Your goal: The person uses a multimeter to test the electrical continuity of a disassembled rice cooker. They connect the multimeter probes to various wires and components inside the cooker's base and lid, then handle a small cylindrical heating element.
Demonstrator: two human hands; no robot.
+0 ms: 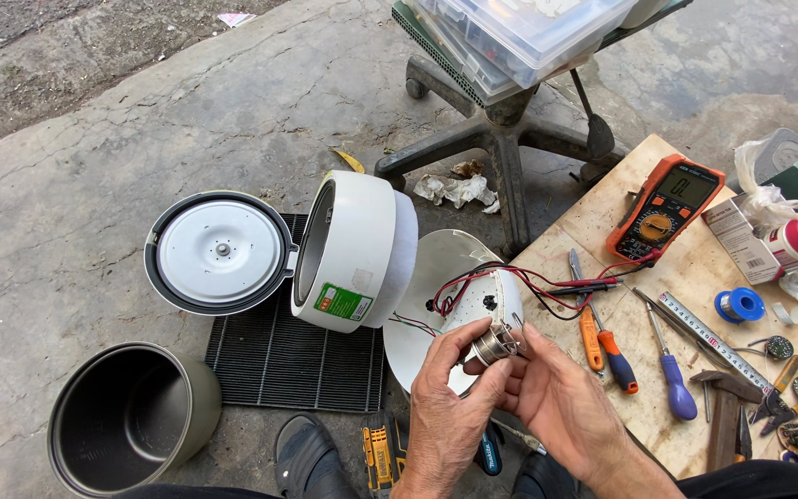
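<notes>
Low in the middle of the frame, the left hand [445,411] and right hand [561,402] are close together, both pinching a small round metal part [494,345] between fingertips, held in the air over the white base plate [436,305] of a rice cooker. The cooker body [353,249] lies on its side on a black grille mat [293,360], its lid [221,252] swung open to the left. The dark inner pot [126,416] stands apart at lower left. Bare concrete floor [94,139] fills the upper left. At right, the wooden counter [602,217] edge runs diagonally just beside the hands, crowded with a multimeter [665,208], red leads [547,282], screwdrivers [671,370] and a steel ruler [708,337]. An office chair base [501,139] stands at upper centre.
</notes>
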